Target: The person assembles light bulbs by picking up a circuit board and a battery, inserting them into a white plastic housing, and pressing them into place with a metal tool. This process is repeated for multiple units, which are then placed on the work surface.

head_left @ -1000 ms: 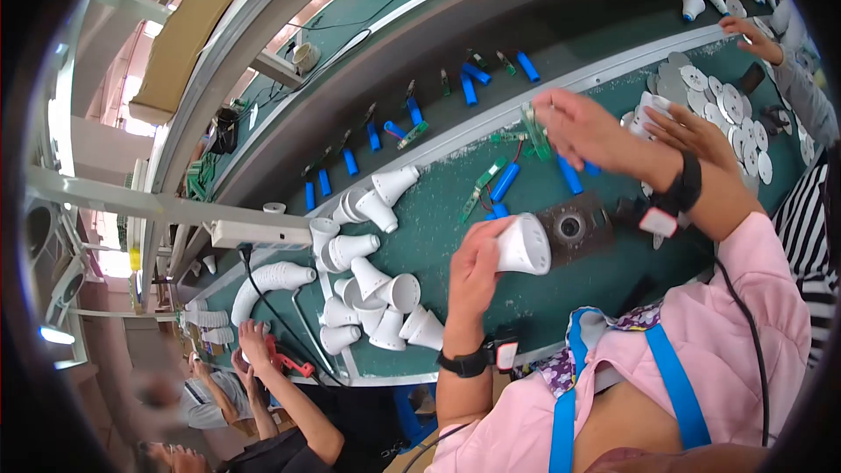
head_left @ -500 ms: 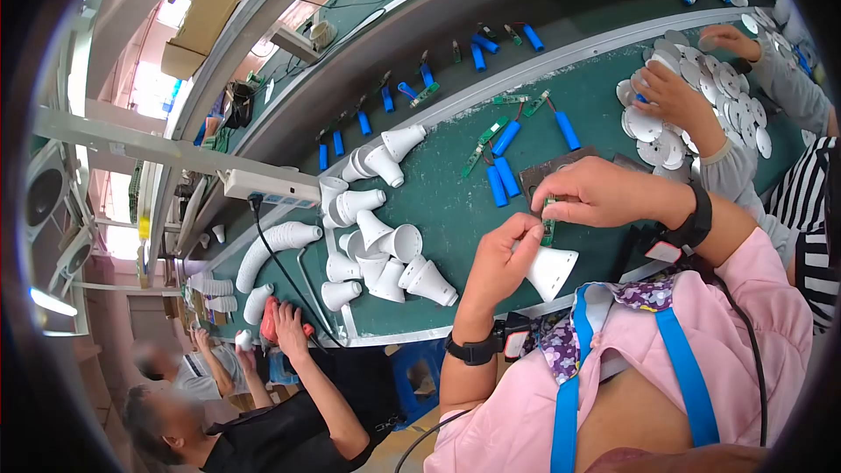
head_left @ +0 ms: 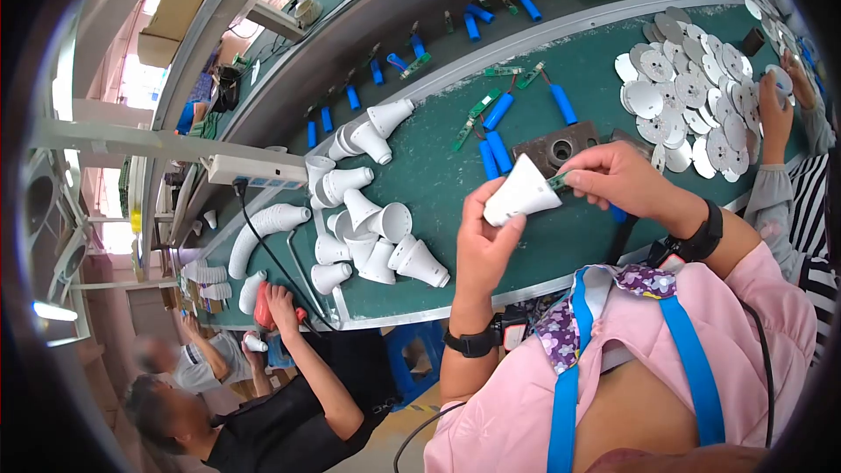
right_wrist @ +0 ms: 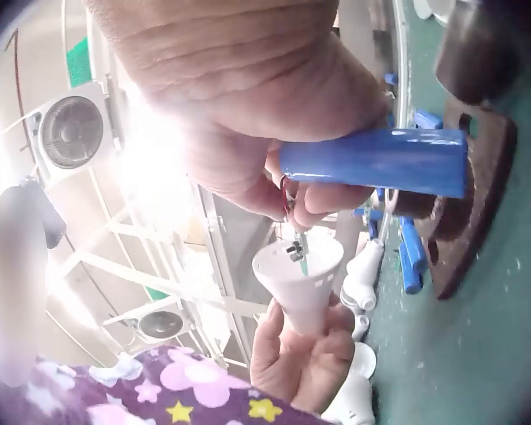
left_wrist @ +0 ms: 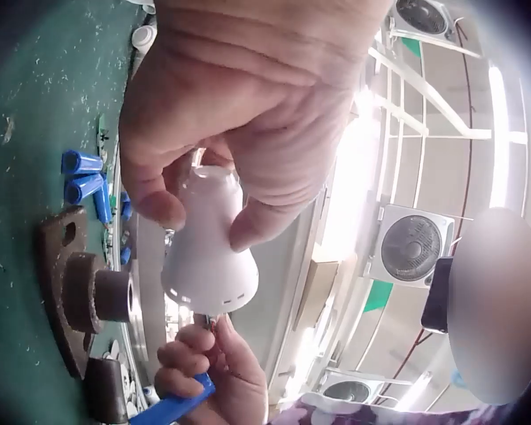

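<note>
The left hand [head_left: 484,250] grips a white cone-shaped housing [head_left: 524,193] by its narrow part, its wide mouth facing the right hand. Between thumb and fingers the right hand [head_left: 618,182] pinches a small green circuit board [head_left: 558,181] at that mouth. In the right wrist view the board [right_wrist: 303,257] reaches partly inside the housing [right_wrist: 299,282]. A blue cylinder [right_wrist: 376,161], joined by thin wires, lies against the right hand's fingers. The left wrist view shows the housing [left_wrist: 211,243] between the left thumb and fingers.
Behind the hands stands a brown metal fixture [head_left: 536,145]. Blue cylinders with boards [head_left: 498,111] lie beyond it. White housings [head_left: 375,210] cluster at left, round white discs [head_left: 690,79] at right. Other people work at both ends, one beside a red tool [head_left: 261,305].
The right hand has come from the parts on the table to the housing, bringing a board and blue cylinder. The left hand has tilted the housing, its mouth now towards the right hand.
</note>
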The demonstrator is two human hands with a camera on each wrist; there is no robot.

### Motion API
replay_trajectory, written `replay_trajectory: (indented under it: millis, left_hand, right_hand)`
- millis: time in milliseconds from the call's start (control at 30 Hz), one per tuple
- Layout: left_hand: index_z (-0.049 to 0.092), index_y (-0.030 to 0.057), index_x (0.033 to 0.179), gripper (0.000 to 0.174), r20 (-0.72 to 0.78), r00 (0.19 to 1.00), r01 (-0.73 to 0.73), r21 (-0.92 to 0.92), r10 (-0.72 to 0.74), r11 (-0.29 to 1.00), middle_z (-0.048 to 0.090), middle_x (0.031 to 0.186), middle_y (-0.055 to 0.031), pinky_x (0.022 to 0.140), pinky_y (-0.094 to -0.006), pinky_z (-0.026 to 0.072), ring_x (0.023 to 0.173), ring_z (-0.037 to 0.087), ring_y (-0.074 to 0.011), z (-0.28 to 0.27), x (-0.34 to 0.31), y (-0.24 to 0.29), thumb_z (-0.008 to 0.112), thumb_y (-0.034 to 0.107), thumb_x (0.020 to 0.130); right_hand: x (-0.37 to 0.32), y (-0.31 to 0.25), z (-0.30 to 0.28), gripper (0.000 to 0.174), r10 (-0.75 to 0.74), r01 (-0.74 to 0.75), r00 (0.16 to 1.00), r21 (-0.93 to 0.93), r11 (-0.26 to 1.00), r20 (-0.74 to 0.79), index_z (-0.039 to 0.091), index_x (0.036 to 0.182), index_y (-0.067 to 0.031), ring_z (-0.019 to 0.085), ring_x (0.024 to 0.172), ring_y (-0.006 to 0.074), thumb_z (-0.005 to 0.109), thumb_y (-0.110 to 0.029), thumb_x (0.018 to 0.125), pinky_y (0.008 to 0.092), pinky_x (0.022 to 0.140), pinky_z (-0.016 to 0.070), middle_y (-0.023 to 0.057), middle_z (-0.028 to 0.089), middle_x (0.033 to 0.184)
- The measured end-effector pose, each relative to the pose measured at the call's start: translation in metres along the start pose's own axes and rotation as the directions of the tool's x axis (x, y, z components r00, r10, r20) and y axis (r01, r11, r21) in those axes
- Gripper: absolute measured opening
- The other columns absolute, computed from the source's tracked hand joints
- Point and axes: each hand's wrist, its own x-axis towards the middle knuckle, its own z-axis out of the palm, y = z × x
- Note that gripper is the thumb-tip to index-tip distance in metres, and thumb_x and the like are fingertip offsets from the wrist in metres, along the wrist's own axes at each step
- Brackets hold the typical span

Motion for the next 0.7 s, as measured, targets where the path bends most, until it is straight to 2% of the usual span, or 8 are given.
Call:
replay_trajectory:
  millis: [33, 100, 133, 200, 433, 500, 700]
  left_hand:
    - [0.041, 0.0006, 0.120, 0.042, 0.053, 0.998, 0.035, -0.012, -0.034, 0.999, 0.056, 0.095, -0.0077, 0.060, -0.0208, 0.0450, 0.074, 0.053, -0.0089, 0.000, -0.003, 0.001, 0.056, 0.002, 0.082]
    - [0.041, 0.0009, 0.120, 0.042, 0.073, 0.997, 0.039, -0.013, -0.038, 0.999, 0.056, 0.096, -0.0079, 0.062, -0.0217, 0.0468, 0.077, 0.054, -0.0098, 0.003, -0.007, 0.002, 0.056, 0.002, 0.081]
    - [0.041, 0.0012, 0.120, 0.042, 0.089, 0.995, 0.035, -0.010, -0.034, 0.999, 0.055, 0.097, -0.0081, 0.063, -0.0226, 0.0486, 0.079, 0.055, -0.0106, 0.004, -0.008, 0.001, 0.057, 0.001, 0.081]
    - [0.041, 0.0015, 0.120, 0.042, 0.100, 0.995, 0.027, -0.040, -0.023, 0.999, 0.055, 0.098, -0.0085, 0.067, -0.0241, 0.0508, 0.084, 0.056, -0.0123, 0.003, -0.009, -0.002, 0.058, 0.002, 0.081]
    - [0.042, 0.0006, 0.118, 0.040, 0.101, 0.993, 0.065, -0.102, -0.055, 0.993, 0.055, 0.099, -0.0091, 0.070, -0.0250, 0.0511, 0.085, 0.057, -0.0132, 0.005, -0.011, -0.005, 0.058, 0.002, 0.081]
    - [0.042, 0.0005, 0.118, 0.040, 0.100, 0.993, 0.076, -0.112, -0.065, 0.991, 0.055, 0.100, -0.0093, 0.070, -0.0252, 0.0512, 0.085, 0.057, -0.0132, 0.006, -0.011, -0.005, 0.058, 0.002, 0.081]
    - [0.042, 0.0007, 0.118, 0.040, 0.068, 0.997, 0.049, -0.073, -0.044, 0.996, 0.055, 0.100, -0.0093, 0.070, -0.0254, 0.0513, 0.085, 0.057, -0.0133, 0.009, -0.009, -0.007, 0.058, 0.001, 0.081]
  right_hand:
    - [0.001, 0.003, 0.002, 0.021, 0.029, -0.031, 0.998, 0.020, 0.999, 0.064, 0.063, 0.095, -0.0022, 0.049, 0.056, 0.0047, 0.056, -0.018, 0.083, 0.0187, 0.049, 0.0401, -0.0002, 0.058, 0.069]
    - [0.003, 0.007, 0.003, 0.021, 0.038, -0.049, 0.977, 0.048, 0.998, 0.209, 0.063, 0.094, -0.0020, 0.048, 0.055, 0.0037, 0.054, -0.019, 0.085, 0.0183, 0.047, 0.0394, -0.0007, 0.056, 0.067]
    - [0.004, 0.008, 0.004, 0.021, 0.045, -0.056, 0.977, 0.047, 0.997, 0.210, 0.063, 0.094, -0.0020, 0.048, 0.055, 0.0037, 0.054, -0.019, 0.085, 0.0183, 0.047, 0.0394, -0.0007, 0.056, 0.067]
    - [0.006, 0.008, 0.005, 0.021, 0.109, -0.159, 0.961, 0.186, 0.970, 0.256, 0.063, 0.092, -0.0015, 0.048, 0.053, 0.0040, 0.054, -0.019, 0.086, 0.0180, 0.046, 0.0391, -0.0004, 0.055, 0.066]
    - [0.003, 0.014, 0.002, 0.020, 0.160, -0.258, 0.939, 0.314, 0.914, 0.305, 0.062, 0.090, -0.0007, 0.050, 0.052, 0.0050, 0.055, -0.019, 0.086, 0.0180, 0.045, 0.0399, 0.0007, 0.055, 0.064]
    - [0.003, 0.013, 0.003, 0.021, 0.171, -0.293, 0.936, 0.416, 0.861, 0.307, 0.062, 0.090, -0.0001, 0.050, 0.051, 0.0055, 0.055, -0.019, 0.086, 0.0182, 0.045, 0.0404, 0.0012, 0.055, 0.064]
    - [0.005, 0.016, 0.006, 0.020, 0.150, -0.247, 0.952, 0.378, 0.892, 0.267, 0.062, 0.091, 0.0000, 0.050, 0.053, 0.0067, 0.055, -0.018, 0.085, 0.0188, 0.045, 0.0390, 0.0018, 0.056, 0.067]
